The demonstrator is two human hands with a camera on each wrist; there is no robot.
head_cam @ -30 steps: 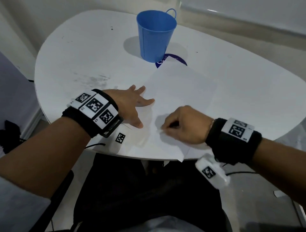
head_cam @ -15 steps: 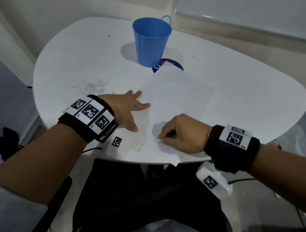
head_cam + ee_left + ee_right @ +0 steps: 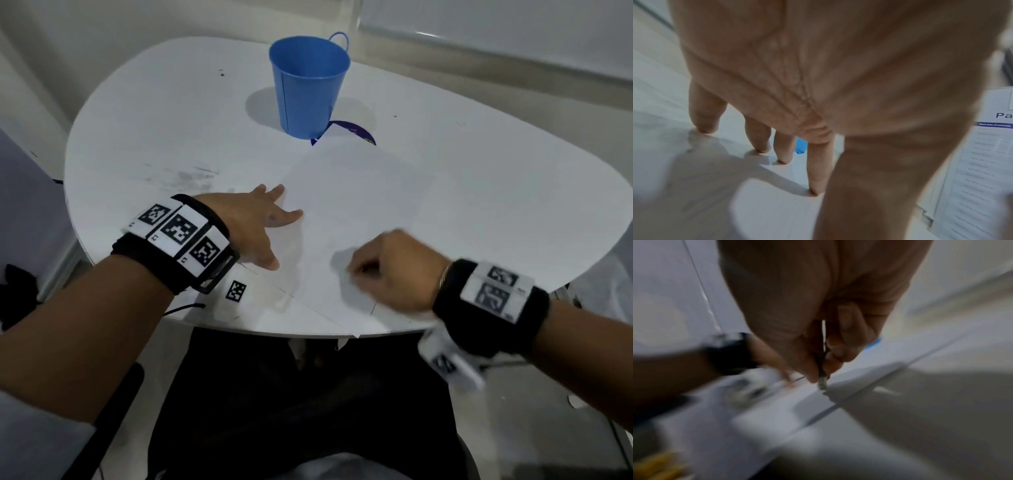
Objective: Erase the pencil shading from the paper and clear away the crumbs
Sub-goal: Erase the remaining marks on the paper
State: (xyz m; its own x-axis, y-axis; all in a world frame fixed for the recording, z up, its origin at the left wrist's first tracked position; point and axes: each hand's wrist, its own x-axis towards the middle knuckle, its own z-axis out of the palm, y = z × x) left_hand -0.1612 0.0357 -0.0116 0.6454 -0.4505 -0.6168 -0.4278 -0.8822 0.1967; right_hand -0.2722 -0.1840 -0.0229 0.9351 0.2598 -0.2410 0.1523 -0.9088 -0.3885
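White counter [image 3: 144, 137] carries the paper [image 3: 356, 192] at its near edge; my left hand [image 3: 251, 226] pins it flat, fingers spread, so I'd rub lightly with what looks like an eraser [image 3: 822, 384] pinched in my right hand [image 3: 394, 270].

Each forearm is bare down to a wide black fabric wristband [image 3: 161, 263] on the left and a matching black wristband [image 3: 493, 308] on the right. White rectangular tiles printed with black square-code markers [image 3: 178, 229] run across the top of each band. A white marker-tagged block [image 3: 448, 363] hangs under the right wrist. A thin bracelet [image 3: 444, 277] sits beside the right band. Dark trousers [image 3: 291, 411] cover the lap.
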